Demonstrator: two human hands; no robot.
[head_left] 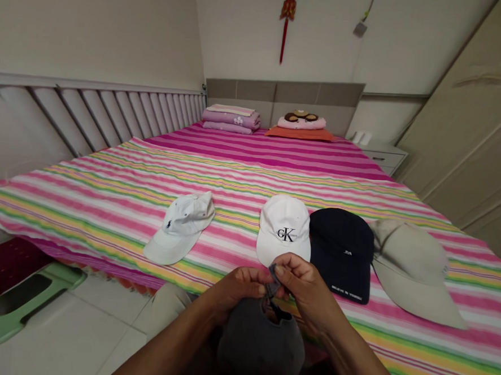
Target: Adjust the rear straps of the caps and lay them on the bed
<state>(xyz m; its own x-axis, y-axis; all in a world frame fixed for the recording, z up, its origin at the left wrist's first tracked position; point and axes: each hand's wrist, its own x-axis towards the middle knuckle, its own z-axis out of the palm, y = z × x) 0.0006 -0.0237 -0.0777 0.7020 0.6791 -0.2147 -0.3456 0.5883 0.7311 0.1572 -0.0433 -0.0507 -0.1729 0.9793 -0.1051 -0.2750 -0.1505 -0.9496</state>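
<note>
A dark grey baseball cap hangs below my hands, the opening at its back turned up toward them. My left hand pinches the cap's adjusting strap from the left. From the right, the fingers of my right hand grip the strap's raised end. Just beyond my hands lies a white cap with black letters. Beside it on the right are a black cap with small white lettering and a beige cap. A pale cap with a small dark emblem rests further left.
The caps lie on a bed with a striped sheet. Folded bedding and a pink pillow stack sit by the headboard. A white rail runs along the left. A green stool stands on the floor.
</note>
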